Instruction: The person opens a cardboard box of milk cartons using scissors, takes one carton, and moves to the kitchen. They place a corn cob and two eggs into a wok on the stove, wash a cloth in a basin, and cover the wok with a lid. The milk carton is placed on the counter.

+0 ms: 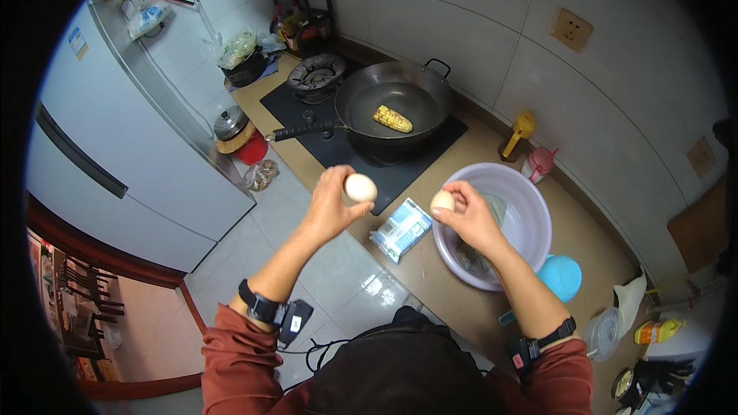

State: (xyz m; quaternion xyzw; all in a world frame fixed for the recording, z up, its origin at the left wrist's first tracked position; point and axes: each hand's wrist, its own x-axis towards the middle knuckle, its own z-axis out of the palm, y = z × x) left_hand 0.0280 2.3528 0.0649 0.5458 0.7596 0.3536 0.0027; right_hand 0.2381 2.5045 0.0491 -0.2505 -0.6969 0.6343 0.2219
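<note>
My left hand (pixel 331 203) grips a pale egg (pixel 361 188) between thumb and fingers, in the air in front of the stove. A second egg (pixel 443 200) is pinched in my right hand (pixel 474 216), above the near-left rim of a lilac plastic basin (pixel 539 230). Inside that basin lies a clear plastic bag, partly hidden by my right hand and forearm. Farther off, a wok (pixel 357 101) with water in it sits over the black gas hob (pixel 288 106). One corn cob (pixel 393 119) rests in the wok.
A blue-and-white packet (pixel 402 229) lies on the counter between my hands. The wok's handle (pixel 305 129) points left. Beyond the basin stand a yellow-handled jug (pixel 519 132) and a pink-lidded jar (pixel 538 164). A blue bowl (pixel 560 278) is beside the basin. The refrigerator (pixel 121 127) is at left.
</note>
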